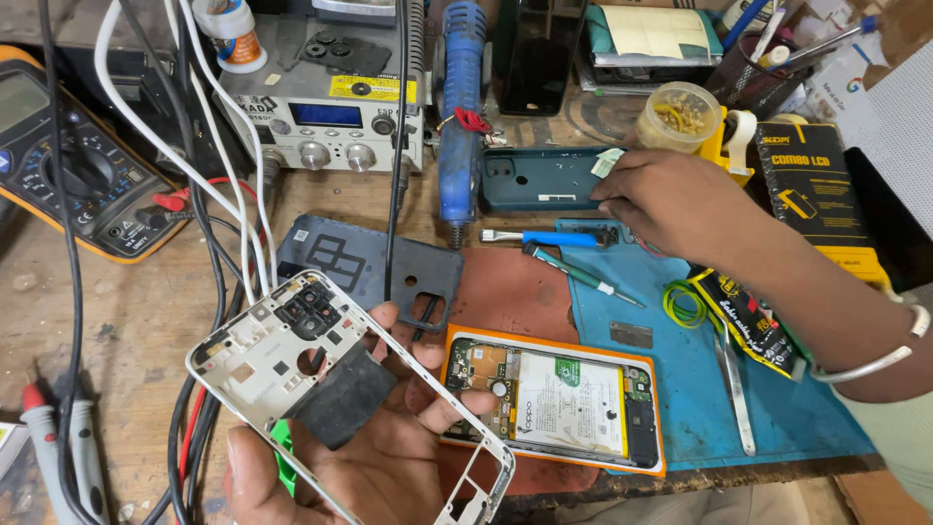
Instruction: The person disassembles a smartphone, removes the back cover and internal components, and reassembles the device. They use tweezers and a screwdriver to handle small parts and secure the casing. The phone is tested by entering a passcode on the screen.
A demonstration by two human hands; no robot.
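Two phones lie in pieces before us. Our left hand (379, 457) cradles a white phone mid-frame (321, 389) from beneath, fingers curled up round its edges; a loose black pad (345, 394) rests across its middle, and its camera cut-outs show empty. Our right hand (671, 199) reaches to the back of the tabletop (126, 321), fingertips resting on a dark teal back cover (539, 178); we cannot tell whether they pinch anything there or only press, since the fingers hide the contact.

Just beside the frame, on a reddish mat, lies an opened phone (554, 399) in an orange case, its battery and boards bared. A dark grey back cover (369, 264) sits above it, near the frame's upper end. On the blue mat (680, 389) we see a blue-handled tool (544, 237), a green-tipped screwdriver (578, 274), tweezers (734, 384) and a coil of yellow-green wire (685, 303). A multimeter (58, 146) and a soldering station (326, 102) stand at the back left.

We judge the stripping-down done: covers are off and the frame is free of its phone. Reassembly looks still ahead, since nothing is refitted yet.
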